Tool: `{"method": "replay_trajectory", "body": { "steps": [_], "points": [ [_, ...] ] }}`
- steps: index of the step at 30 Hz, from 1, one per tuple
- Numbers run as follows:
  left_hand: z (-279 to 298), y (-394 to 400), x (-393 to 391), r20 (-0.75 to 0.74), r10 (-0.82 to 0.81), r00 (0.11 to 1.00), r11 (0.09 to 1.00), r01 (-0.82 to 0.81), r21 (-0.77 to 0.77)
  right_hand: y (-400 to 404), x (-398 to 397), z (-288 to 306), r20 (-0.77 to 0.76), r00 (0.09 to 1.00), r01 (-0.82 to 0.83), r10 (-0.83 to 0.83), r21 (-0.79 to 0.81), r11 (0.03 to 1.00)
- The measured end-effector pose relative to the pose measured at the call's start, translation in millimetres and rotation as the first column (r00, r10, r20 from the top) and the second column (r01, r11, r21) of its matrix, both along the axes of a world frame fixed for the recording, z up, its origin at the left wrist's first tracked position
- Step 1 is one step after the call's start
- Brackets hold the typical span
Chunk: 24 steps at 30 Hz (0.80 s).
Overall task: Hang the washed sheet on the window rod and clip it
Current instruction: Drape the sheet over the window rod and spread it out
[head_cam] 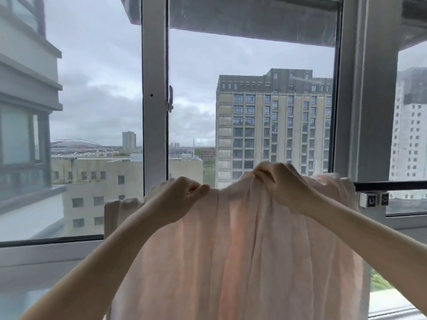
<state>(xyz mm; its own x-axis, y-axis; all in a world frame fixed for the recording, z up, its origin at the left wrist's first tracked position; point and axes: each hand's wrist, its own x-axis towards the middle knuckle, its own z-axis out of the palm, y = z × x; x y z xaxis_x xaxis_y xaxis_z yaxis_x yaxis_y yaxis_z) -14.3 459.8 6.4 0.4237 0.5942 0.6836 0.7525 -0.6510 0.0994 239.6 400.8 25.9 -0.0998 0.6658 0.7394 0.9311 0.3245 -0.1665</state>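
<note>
Outside it's all grey cloud and tower blocks, seen through a big grey aluminium-framed window [154, 88] with a small latch handle [170, 99] on the middle upright. Across the lower part of the opening runs a thin black metal rod [390, 186], only bare on the right side, where it meets a little white bracket [374, 199] on the frame.

Draped over that rod is the pale pink, slightly see-through washed sheet [242, 250]. It hangs down in long soft folds toward the camera, bunched up along the top, with light glowing through the middle. A whiter bit of the fabric sticks out to the left, past the central upright.

Both hands are up at the top edge. The left hand [178, 197] has its fingers curled in with the thumb pinching the cloth right at the fold line. The right hand [277, 181] sits a bit higher and to the right, fingers curled over a gathered lump of fabric, lifting it into a small peak. Bare forearms come in from the bottom corners.

Can't really tell whether the sheet's left end sits on the rod or just hangs free, the cloth hides it.
</note>
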Motion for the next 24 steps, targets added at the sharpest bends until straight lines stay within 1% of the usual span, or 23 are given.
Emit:
{"method": "replay_trajectory", "body": {
  "steps": [4, 6, 9, 11, 13, 15, 17, 20, 22, 24],
  "points": [
    [-1.0, 3.5, -6.6, 0.009, 0.050, 0.999, 0.998, -0.050, -0.045, -11.5, 57.7, 8.0, -0.042, 0.996, 0.085, -0.085, 0.019, 0.996],
    [-1.6, 0.4, -7.5, -0.013, 0.111, 0.994, 0.993, -0.111, -0.049, -17.7, 81.6, 4.9, -0.037, 0.993, 0.115, -0.115, 0.015, 0.993],
    [-1.8, -5.1, -1.2, -0.031, 0.147, 0.989, 0.989, -0.148, -0.023, -24.7, 93.8, -0.8, -0.001, 0.993, 0.118, -0.118, -0.002, 0.993],
    [-1.9, -5.8, 1.1, -0.037, 0.153, 0.988, 0.988, -0.154, -0.016, -29.0, 88.9, -1.1, 0.021, 0.995, 0.101, -0.102, 0.027, 0.994],
    [-1.1, -6.4, -0.7, -0.033, 0.160, 0.986, 0.986, -0.162, -0.032, -34.4, 74.4, 1.2, 0.018, 0.999, 0.034, -0.035, 0.044, 0.998],
    [0.2, -8.4, -2.0, -0.046, 0.188, 0.981, 0.981, -0.190, -0.039, -38.4, 52.3, 3.9, 0.020, 0.998, -0.057, 0.057, 0.012, 0.998],
    [0.1, -9.1, -2.5, -0.055, 0.190, 0.980, 0.980, -0.193, -0.045, -36.8, 30.5, 4.7, 0.063, 0.992, -0.104, 0.105, -0.013, 0.995],
    [-1.6, -8.9, -3.8, -0.027, 0.161, 0.987, 0.985, -0.162, -0.062, -28.5, 11.1, 1.2, 0.097, 0.989, -0.115, 0.115, -0.005, 0.993],
    [-2.0, -10.1, -3.7, -0.020, 0.154, 0.988, 0.986, -0.155, -0.064, -21.6, 7.6, 0.1, 0.091, 0.992, -0.087, 0.088, -0.014, 0.996],
    [-2.9, -10.8, -2.6, 0.003, 0.109, 0.994, 0.991, -0.108, -0.080, -14.4, 11.9, 3.2, 0.082, 0.996, -0.043, 0.047, -0.052, 0.998]
  ]
}}
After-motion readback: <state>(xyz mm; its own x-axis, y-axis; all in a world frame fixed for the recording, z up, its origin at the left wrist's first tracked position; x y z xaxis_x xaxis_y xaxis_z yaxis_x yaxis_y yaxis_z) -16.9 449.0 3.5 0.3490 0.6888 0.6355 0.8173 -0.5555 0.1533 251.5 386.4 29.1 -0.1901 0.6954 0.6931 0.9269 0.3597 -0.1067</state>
